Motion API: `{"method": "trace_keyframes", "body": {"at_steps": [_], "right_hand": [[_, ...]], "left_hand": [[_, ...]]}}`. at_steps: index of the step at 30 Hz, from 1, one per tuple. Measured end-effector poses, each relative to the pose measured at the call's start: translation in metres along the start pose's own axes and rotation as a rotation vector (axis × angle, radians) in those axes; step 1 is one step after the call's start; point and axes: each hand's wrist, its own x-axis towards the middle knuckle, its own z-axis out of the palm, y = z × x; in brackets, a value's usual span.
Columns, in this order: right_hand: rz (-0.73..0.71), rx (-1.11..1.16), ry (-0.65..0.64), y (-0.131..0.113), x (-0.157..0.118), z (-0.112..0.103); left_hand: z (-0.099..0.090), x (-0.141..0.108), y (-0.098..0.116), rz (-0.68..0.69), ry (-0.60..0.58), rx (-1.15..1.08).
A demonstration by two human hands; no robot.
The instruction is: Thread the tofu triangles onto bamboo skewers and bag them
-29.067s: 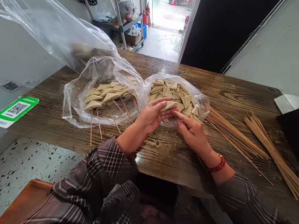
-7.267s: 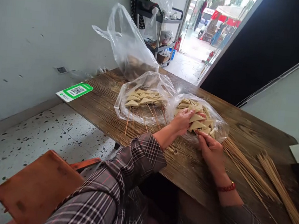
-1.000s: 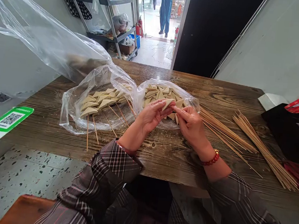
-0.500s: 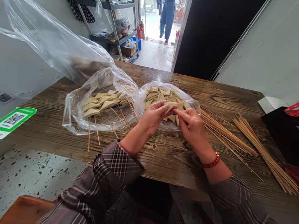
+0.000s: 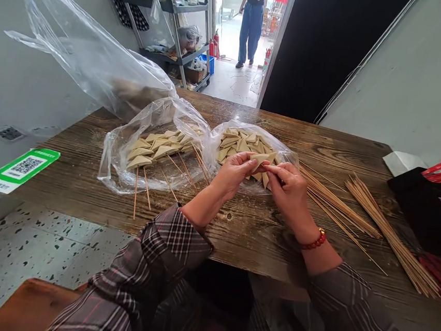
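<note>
My left hand (image 5: 232, 176) is closed in a pinch on a pale beige triangular tofu piece (image 5: 259, 159), held just above the table. My right hand (image 5: 289, 186) is closed too, its thumb and index fingertip pinching at the lower right edge of that piece; whether a skewer is in these fingers I cannot tell. Behind both hands, a clear plastic bag holds a heap of loose tofu triangles (image 5: 242, 139). To the left lie skewered tofu triangles (image 5: 160, 144) on another sheet of plastic (image 5: 111, 168), their thin sticks (image 5: 147, 189) pointing toward me.
Two bundles of bamboo skewers (image 5: 337, 205) (image 5: 393, 234) lie on the wooden table (image 5: 244, 240) at right, beside a black box (image 5: 416, 200). A green QR card (image 5: 19, 169) sits at the left edge. A shelf cart (image 5: 177, 8) and a standing person (image 5: 251, 28) are beyond.
The view has shifted slightly, so most things appear a little further right. Both hands keep holding the tofu piece at nearly the same place. The person in the doorway has stepped closer.
</note>
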Motion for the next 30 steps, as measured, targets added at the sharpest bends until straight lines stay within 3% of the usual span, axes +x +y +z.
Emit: {"method": "trace_keyframes", "body": {"at_steps": [4, 9, 16, 30], "right_hand": [[0.005, -0.021, 0.000, -0.0006, 0.0006, -0.0013], [0.044, -0.016, 0.000, -0.0018, 0.0008, -0.0002], [0.045, 0.003, 0.004, -0.0041, -0.0004, 0.0020], [-0.030, -0.023, 0.010, -0.0025, 0.0005, -0.0017]], "left_hand": [[-0.0006, 0.0002, 0.0012, 0.014, -0.024, 0.038], [-0.0008, -0.0005, 0.0042, -0.017, 0.054, 0.110], [-0.0010, 0.0005, -0.0022, 0.124, 0.094, 0.303], [0.0024, -0.0020, -0.0012, 0.090, 0.008, 0.272]]}}
